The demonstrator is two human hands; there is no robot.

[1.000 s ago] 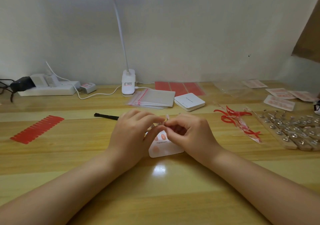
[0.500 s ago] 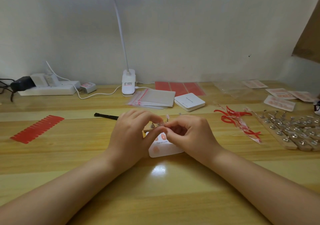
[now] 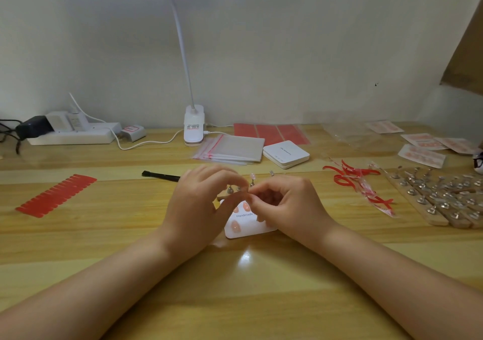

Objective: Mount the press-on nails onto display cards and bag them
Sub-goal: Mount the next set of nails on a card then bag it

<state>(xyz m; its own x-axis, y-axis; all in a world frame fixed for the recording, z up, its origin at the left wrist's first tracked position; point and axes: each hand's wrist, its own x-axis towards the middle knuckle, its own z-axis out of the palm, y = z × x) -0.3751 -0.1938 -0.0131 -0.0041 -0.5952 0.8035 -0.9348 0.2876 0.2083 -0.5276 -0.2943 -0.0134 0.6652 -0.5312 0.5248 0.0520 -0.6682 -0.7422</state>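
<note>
On the counter point(image 3: 78, 240), the display card point(image 3: 244, 231) carries a few pink nails; both hands point(image 3: 198, 203) point(image 3: 287, 206) pinch something tiny above it. Zip bags point(image 3: 235, 147) lie unused; bagging remains.

The white display card point(image 3: 248, 228) lying on the desk between the two hands carries the one plainly readable word, "Handmade", printed across its middle; whatever follows it is hidden by the right hand point(image 3: 288, 203). Behind the card, the white box point(image 3: 286, 154) bears a short line of print too small to read. The label on the lamp clip point(image 3: 193, 128), behind and left of the card, is likewise illegible.
</note>
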